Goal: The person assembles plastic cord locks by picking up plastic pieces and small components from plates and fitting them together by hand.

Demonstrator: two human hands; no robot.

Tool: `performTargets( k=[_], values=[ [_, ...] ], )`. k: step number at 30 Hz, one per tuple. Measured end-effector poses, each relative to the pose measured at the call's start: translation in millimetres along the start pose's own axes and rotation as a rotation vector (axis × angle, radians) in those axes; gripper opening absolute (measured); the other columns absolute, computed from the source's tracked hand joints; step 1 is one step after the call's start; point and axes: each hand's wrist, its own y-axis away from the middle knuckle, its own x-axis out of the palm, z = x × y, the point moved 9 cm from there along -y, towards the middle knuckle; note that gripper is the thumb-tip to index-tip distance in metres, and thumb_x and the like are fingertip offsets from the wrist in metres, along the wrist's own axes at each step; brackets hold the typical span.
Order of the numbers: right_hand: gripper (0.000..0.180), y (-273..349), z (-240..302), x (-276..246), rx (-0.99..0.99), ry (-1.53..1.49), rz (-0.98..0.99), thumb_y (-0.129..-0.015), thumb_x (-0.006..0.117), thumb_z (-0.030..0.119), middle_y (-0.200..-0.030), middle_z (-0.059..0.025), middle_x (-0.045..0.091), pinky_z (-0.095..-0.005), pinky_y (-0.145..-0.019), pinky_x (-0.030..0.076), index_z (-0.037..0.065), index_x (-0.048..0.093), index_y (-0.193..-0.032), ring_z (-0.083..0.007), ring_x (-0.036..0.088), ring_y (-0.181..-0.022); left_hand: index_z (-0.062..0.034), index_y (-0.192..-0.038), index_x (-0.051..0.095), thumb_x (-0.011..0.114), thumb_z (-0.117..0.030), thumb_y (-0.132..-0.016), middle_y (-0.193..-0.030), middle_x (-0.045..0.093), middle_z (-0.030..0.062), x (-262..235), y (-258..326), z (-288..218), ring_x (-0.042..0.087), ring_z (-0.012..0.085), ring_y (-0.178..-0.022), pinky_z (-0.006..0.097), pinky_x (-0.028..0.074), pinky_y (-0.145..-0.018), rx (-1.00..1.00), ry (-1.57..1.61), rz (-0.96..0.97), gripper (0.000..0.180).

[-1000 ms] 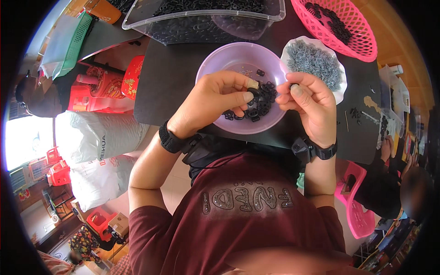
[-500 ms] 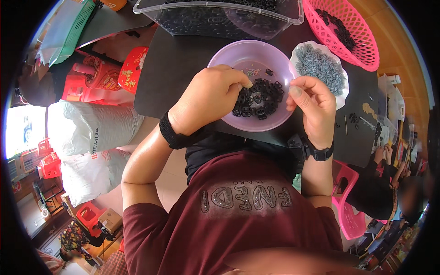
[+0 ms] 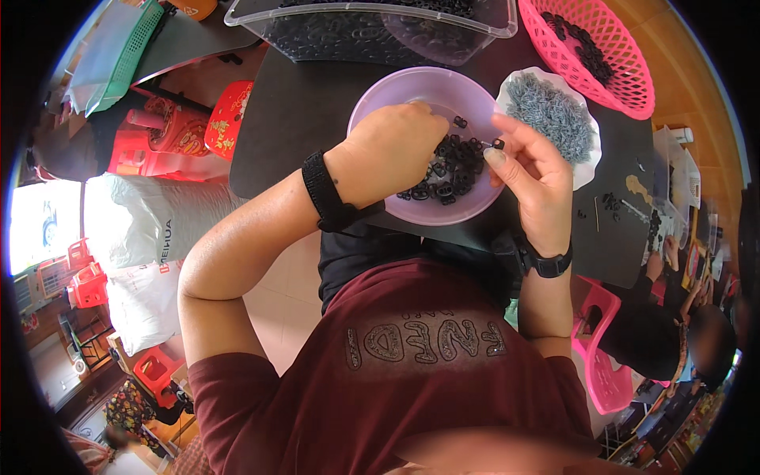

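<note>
Across the upper half of the view spreads a dark table [image 3: 297,127], partly hidden by the containers and arms. A clear bin [image 3: 340,49] stands at its far side, cut off by the top edge, so its full heap of black parts cannot be seen. Nearer sits a purple bowl [image 3: 427,83], its left portion covered by the left hand. Beyond its right rim, the pink basket [image 3: 625,103] is also clipped at the top, and a white dish [image 3: 587,174] holds grey bits too fine to tell apart. The left hand [image 3: 392,150] hangs over the bowl with its back to the camera; its fingertips are out of sight, so whether it grips anything cannot be told. At the bowl's right rim, the right hand [image 3: 534,166] has thumb and fingers drawn close together. Black pieces [image 3: 455,170] lie heaped in the bowl between the two hands, the nearest partly under the left hand. Smallest, a black piece [image 3: 498,144] sits pinched at the right hand's thumb tip, its details blurred and half hidden.
</note>
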Motion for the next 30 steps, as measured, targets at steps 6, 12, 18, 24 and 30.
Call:
performTargets(
  k=[6,12,18,24,30],
  values=[
    [0.021,0,-11,-3,0.012,0.001,0.089,-0.089,0.071,0.005,-0.078,0.0045,0.057,-0.0176,-0.061,0.041,0.002,0.068,-0.109,-0.0034,0.053,-0.068,-0.0018,-0.092,0.064,0.063,-0.006,-0.079,-0.090,0.063,0.0180,8,0,4,0.062,0.0368,-0.090,0.044,0.049,-0.082,-0.034,0.005,0.047,0.014],
    [0.018,2,-11,-4,0.019,-0.029,0.088,-0.089,0.070,0.005,-0.079,0.0037,0.059,-0.0176,-0.062,0.043,0.002,0.069,-0.107,-0.0038,0.054,-0.069,-0.0012,-0.089,0.063,0.064,-0.006,-0.077,-0.088,0.064,0.0179,6,0,8,0.062,0.0370,-0.084,0.043,0.049,-0.077,-0.059,0.048,0.004,0.013],
    [0.017,7,-16,2,0.038,-0.214,0.097,-0.092,0.067,0.007,-0.088,-0.0029,0.066,-0.0220,-0.071,0.053,0.000,0.067,-0.108,-0.0081,0.063,-0.078,-0.0010,-0.092,0.063,0.069,-0.007,-0.080,-0.086,0.066,0.0147,-11,7,7,0.066,0.0243,-0.076,0.035,0.051,-0.067,-0.157,0.244,-0.036,0.015],
    [0.019,10,-19,25,0.028,-0.576,0.161,-0.096,0.062,0.010,-0.095,-0.0075,0.067,-0.0272,-0.075,0.054,-0.002,0.063,-0.111,-0.0132,0.065,-0.082,0.0041,-0.103,0.066,0.067,-0.008,-0.090,-0.099,0.070,0.0114,4,32,-1,0.068,0.0152,-0.090,0.027,0.056,-0.075,-0.402,1.124,-0.176,0.017],
    [0.019,7,-10,30,0.000,-0.755,0.233,-0.098,0.059,0.011,-0.095,-0.0090,0.065,-0.0277,-0.076,0.054,-0.002,0.061,-0.111,-0.0137,0.064,-0.082,0.0037,-0.112,0.063,0.065,-0.003,-0.092,-0.111,0.066,0.0091,13,37,-3,0.067,0.0145,-0.093,0.027,0.056,-0.083,-0.292,1.520,-0.256,0.021]
  ],
)
